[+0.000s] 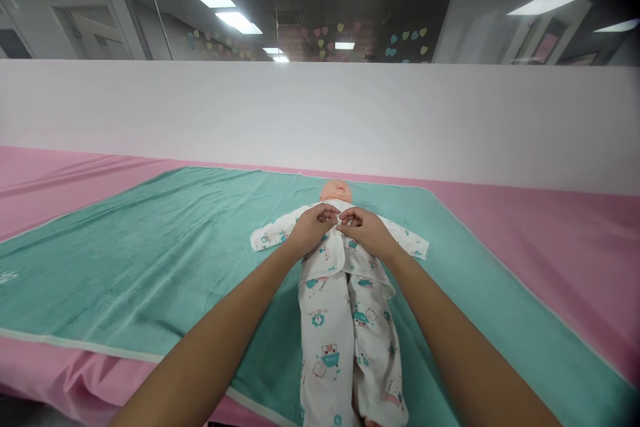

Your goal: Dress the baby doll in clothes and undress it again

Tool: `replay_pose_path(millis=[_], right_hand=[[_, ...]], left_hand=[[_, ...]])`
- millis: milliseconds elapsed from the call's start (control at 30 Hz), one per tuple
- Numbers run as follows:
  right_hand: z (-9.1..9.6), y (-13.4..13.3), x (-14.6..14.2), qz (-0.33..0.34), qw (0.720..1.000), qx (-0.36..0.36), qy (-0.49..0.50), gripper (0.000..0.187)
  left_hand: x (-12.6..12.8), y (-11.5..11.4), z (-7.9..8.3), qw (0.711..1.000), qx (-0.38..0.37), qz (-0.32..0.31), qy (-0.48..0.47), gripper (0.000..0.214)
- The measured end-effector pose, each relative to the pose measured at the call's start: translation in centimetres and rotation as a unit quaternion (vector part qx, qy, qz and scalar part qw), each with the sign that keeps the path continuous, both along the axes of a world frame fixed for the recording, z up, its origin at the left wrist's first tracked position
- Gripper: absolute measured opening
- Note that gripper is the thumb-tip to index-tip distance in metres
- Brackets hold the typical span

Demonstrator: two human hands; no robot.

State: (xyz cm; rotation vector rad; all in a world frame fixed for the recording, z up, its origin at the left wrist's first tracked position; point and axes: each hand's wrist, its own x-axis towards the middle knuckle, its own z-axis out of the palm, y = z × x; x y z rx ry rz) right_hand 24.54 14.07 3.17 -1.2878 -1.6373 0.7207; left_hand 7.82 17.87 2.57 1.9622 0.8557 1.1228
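Observation:
A baby doll [336, 191] lies on its back, head toward the wall. It wears a white printed baby jacket [325, 255] with both sleeves spread sideways, and matching trousers [325, 340]. My left hand [315, 225] pinches the jacket's front edge at the chest. From the other side my right hand [366, 229] also has thumb and fingers closed on the front edge, close beside the left. Between the fingertips the fastening is too small to make out. Below the hands, the two front flaps hang loosely over the top of the trousers.
Under the doll is a green towel [150, 253] with pale edging. It lies over a pink sheet [550, 247] with folds at the front left. A white wall [250, 113] stands behind, with dark glass [300, 0] above it reflecting ceiling lights.

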Motion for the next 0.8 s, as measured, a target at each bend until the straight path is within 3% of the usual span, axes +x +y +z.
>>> replay_pose_path(millis=[333, 600, 800], right_hand=[[-0.3, 0.1, 0.6, 0.002, 0.998, -0.028, 0.054, 0.035], [-0.4, 0.1, 1.3, 0.02, 0.99, -0.087, 0.108, 0.035], [-0.9, 0.4, 1.2, 0.01, 0.991, -0.062, 0.122, 0.033]], left_hand=[[-0.4, 0.0, 0.4, 0.989, 0.086, 0.034, 0.117, 0.028], [-0.4, 0.4, 0.0, 0.954, 0.217, 0.053, 0.198, 0.022], [-0.2, -0.1, -0.1, 0.969, 0.179, 0.081, 0.153, 0.02]])
